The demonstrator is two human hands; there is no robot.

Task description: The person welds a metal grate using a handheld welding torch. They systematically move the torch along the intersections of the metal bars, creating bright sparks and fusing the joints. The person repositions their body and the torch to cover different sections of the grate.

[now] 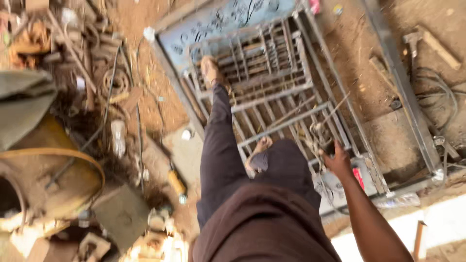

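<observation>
Steel rod (324,120) pinched at near end in right hand (336,160), closed. Long axis up and right, across welded metal gate frame (286,92) flat on ground, directly ahead. Left hand out of view; state undeterminable. Feet on bars. Scrap pile (82,63) well left.

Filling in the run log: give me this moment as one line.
right hand: grips thin rod | left hand: not in view | feet: on metal grille frame | ground: sandy, scrap at left
</observation>
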